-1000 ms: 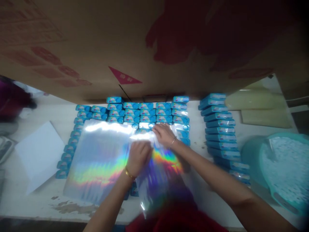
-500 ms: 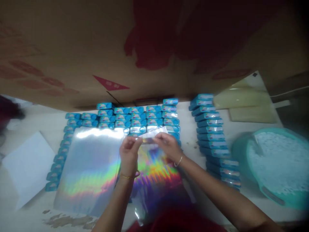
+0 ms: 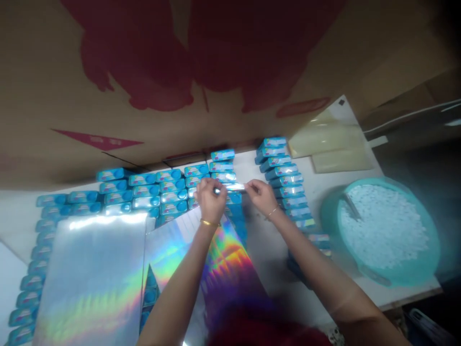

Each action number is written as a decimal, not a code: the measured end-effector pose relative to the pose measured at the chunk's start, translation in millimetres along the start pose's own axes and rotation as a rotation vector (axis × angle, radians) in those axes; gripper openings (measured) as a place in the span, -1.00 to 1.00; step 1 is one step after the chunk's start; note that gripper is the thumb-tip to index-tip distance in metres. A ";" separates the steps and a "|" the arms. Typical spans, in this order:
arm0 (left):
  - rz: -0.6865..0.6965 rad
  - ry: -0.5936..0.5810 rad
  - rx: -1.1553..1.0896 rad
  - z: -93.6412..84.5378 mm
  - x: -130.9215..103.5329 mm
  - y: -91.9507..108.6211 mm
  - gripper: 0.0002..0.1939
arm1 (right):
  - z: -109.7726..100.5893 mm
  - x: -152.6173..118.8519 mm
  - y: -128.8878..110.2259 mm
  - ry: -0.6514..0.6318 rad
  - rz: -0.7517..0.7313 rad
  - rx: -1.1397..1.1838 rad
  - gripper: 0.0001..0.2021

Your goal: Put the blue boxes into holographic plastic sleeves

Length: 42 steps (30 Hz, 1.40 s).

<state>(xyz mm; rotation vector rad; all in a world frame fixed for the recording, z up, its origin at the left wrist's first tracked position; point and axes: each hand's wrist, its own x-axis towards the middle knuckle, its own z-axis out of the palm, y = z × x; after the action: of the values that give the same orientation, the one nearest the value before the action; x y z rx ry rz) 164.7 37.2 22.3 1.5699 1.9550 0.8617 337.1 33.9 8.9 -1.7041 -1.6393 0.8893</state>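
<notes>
My left hand [image 3: 212, 198] and my right hand [image 3: 262, 197] pinch the two ends of a small shiny strip [image 3: 236, 187]. They hold it stretched level above the far rows of small blue packs [image 3: 174, 207]. Below my left wrist lies a rainbow-shimmering foil sheet [image 3: 230, 254], tilted and partly hidden by my forearm. Another silvery foil sheet [image 3: 93, 269] rests to its left on top of more packs. What is printed on the strip is too blurred to read.
A column of blue packs [image 3: 284, 181] stands to the right. Beyond it sits a turquoise tub [image 3: 333, 211] of white bits with a metal scoop [image 3: 353, 207]. Yellowish sheets [image 3: 340, 163] lie at the back right. A large cardboard box [image 3: 230, 125] walls the far side.
My view has swung right. Both hands, with the strip between them, have moved off the foil sheet toward the right-hand column of packs. The right foil sheet now lies more tilted.
</notes>
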 end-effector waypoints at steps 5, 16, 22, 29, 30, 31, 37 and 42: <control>0.013 -0.030 0.119 5.6 2.6 0.8 -0.91 | 5.2 1.6 8.4 0.000 0.026 -0.057 -0.74; -0.009 -0.039 0.382 8.7 -2.2 3.4 -0.80 | 33.6 -6.9 33.5 0.034 0.162 0.180 -0.76; 0.310 -0.156 0.546 -1.9 -23.1 -8.3 -0.59 | 35.9 -34.9 31.3 0.064 -0.035 0.038 -0.59; 0.405 -0.277 0.524 -2.1 -24.3 -10.9 -0.61 | 31.7 -39.4 44.5 -0.318 -0.198 -0.576 -0.49; 0.423 -0.286 0.482 -9.5 -23.3 -13.6 -0.60 | 28.1 -38.0 44.6 -0.328 -0.214 -0.615 -0.50; 0.434 -0.285 0.433 -20.2 -23.1 -18.4 -0.59 | 24.3 -36.9 42.5 -0.301 -0.223 -0.630 -0.51; 0.238 -0.101 0.280 -119.7 -44.4 -85.7 -0.78 | 33.5 -42.1 -27.8 0.027 -0.355 -0.380 -0.62; 0.279 -0.160 0.333 -146.3 -60.9 -127.2 -0.75 | 103.7 -50.5 -93.6 -0.174 -0.564 -0.374 -0.71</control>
<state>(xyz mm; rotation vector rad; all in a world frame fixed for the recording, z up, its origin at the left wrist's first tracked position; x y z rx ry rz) -10.7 -65.3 28.5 2.0719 1.8609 0.5067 197.7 -14.4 25.7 -1.2810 -2.3567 0.4823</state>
